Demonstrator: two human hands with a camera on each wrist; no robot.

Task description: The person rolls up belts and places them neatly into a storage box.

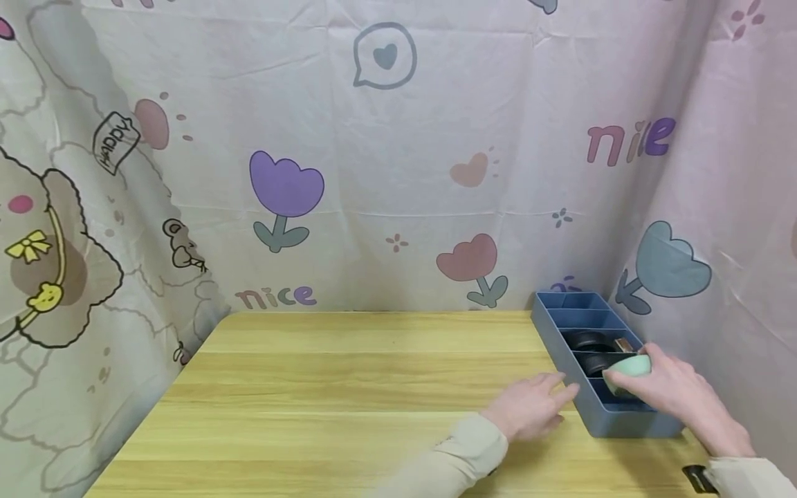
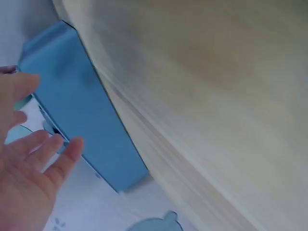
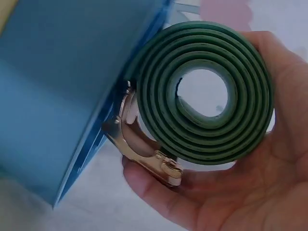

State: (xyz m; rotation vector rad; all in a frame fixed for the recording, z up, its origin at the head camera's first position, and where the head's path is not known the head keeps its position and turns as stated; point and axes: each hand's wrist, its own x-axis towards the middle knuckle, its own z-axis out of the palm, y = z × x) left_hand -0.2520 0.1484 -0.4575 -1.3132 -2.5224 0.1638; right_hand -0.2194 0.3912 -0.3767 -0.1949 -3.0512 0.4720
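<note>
My right hand (image 1: 681, 387) grips a rolled light-green belt (image 1: 630, 365) over the near end of a blue-grey divided box (image 1: 638, 425). The right wrist view shows the belt (image 3: 248, 94) coiled in a tight spiral, its gold buckle (image 3: 166, 169) by the thumb, close to the box wall (image 3: 53, 86). My left hand (image 1: 529, 407) is held out with spread fingers beside the box's left wall, holding nothing. In the left wrist view those fingertips (image 2: 74, 146) overlap the box side (image 2: 91, 106).
Black rolled items (image 1: 588, 339) sit in the box's middle compartments, one with a brown-gold piece (image 1: 623, 344). The box stands along the right edge of a wooden table (image 1: 349, 394). Printed curtains (image 1: 386, 138) hang behind and at both sides.
</note>
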